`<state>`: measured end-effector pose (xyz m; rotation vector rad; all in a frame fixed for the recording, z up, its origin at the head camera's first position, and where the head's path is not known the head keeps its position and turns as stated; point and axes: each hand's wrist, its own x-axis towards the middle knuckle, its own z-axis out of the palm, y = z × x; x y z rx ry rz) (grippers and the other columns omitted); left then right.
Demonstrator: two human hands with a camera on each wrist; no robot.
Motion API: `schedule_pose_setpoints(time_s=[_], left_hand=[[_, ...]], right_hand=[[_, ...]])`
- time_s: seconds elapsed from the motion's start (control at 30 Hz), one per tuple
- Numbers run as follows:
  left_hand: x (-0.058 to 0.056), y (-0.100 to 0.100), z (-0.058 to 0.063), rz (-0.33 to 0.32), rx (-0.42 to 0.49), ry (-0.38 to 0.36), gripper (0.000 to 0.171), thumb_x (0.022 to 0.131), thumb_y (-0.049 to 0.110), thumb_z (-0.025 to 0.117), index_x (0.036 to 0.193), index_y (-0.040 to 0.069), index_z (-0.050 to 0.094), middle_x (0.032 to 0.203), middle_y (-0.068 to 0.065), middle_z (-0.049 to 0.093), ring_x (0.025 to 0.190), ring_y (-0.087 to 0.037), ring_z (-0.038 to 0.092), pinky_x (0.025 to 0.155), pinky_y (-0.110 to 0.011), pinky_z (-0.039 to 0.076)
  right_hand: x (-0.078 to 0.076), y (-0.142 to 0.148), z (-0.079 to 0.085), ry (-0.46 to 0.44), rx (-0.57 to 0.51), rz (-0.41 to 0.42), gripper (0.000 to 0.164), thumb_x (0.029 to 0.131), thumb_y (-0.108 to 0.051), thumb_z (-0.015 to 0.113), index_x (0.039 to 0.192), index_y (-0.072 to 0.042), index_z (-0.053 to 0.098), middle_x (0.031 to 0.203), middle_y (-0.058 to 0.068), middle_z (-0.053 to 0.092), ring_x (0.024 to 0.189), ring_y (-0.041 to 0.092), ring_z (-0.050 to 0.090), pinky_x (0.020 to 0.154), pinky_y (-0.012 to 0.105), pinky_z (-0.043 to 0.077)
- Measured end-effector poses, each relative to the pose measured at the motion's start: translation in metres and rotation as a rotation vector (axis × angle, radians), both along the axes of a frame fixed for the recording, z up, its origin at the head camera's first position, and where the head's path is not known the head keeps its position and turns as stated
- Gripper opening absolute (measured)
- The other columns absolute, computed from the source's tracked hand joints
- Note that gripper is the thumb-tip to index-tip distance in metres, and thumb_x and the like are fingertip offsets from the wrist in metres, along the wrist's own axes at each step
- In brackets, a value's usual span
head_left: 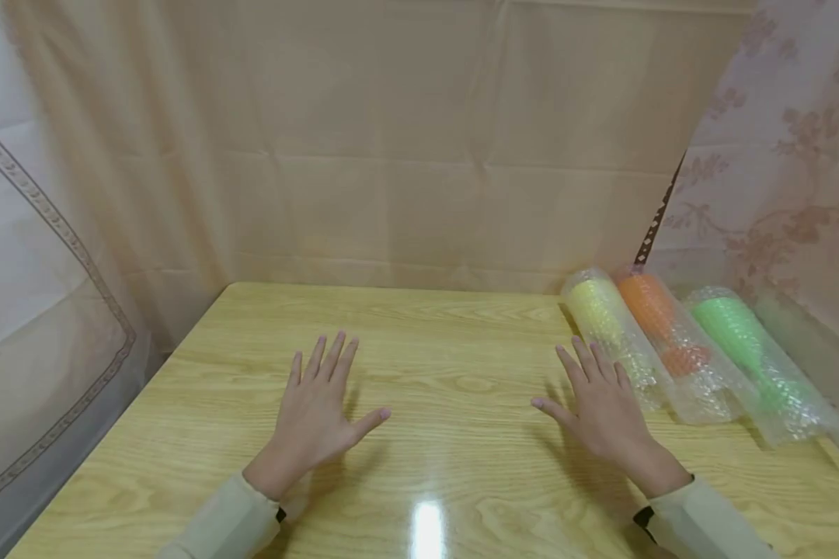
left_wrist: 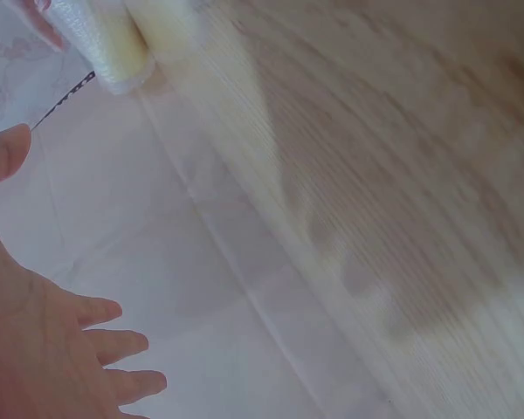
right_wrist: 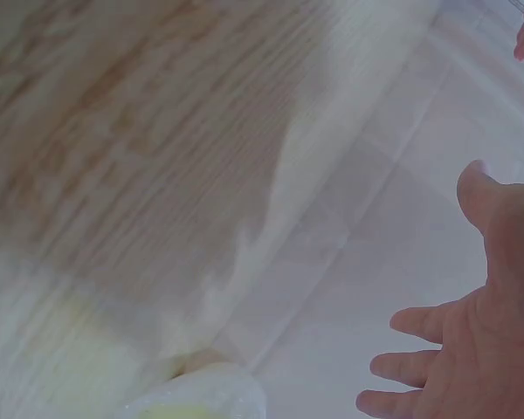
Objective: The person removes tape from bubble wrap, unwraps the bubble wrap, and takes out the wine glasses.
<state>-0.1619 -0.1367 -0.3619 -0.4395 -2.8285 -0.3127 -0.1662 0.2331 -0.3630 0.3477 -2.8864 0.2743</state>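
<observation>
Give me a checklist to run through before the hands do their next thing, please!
1. Left hand free: ok, fingers spread, holding nothing.
2. Right hand free: ok, fingers spread, holding nothing.
3. Yellow bundle easy to reach: ok, probably; it lies near the right hand on the table.
4. Orange bundle and green bundle unwrapped: not ok, both sit in bubble wrap.
5. Exactly what's inside the bundles: cannot tell, the wrap blurs it.

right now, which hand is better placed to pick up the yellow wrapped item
Probably the right hand: it is empty and close to the yellow wrapped item, while the left hand is farther away.
</observation>
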Motion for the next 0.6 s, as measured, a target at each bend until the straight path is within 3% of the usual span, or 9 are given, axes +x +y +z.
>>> schedule_pose_setpoints(time_s=[0.37,0.6], left_hand=[[0.001,-0.001,-0.001,-0.005,-0.003,-0.016,0.101,0.082,0.069,0.055,0.154,0.010,0.017,0.161,-0.014,0.016,0.150,-0.039,0.011,0.117,-0.065,0.011],[0.002,0.000,0.000,-0.002,-0.001,-0.001,0.099,0.081,0.069,0.056,0.152,0.009,0.023,0.158,-0.016,0.025,0.148,-0.040,0.017,0.117,-0.065,0.013]], right_hand=[[-0.003,0.004,0.007,0.000,0.052,-0.007,0.088,0.088,-0.061,0.054,0.150,-0.004,0.028,0.156,0.027,0.020,0.141,0.052,0.020,0.109,0.072,0.019],[-0.007,0.012,0.014,-0.010,0.047,-0.023,0.087,0.090,-0.061,0.052,0.148,-0.001,0.029,0.155,0.028,0.022,0.140,0.053,0.019,0.109,0.073,0.016]])
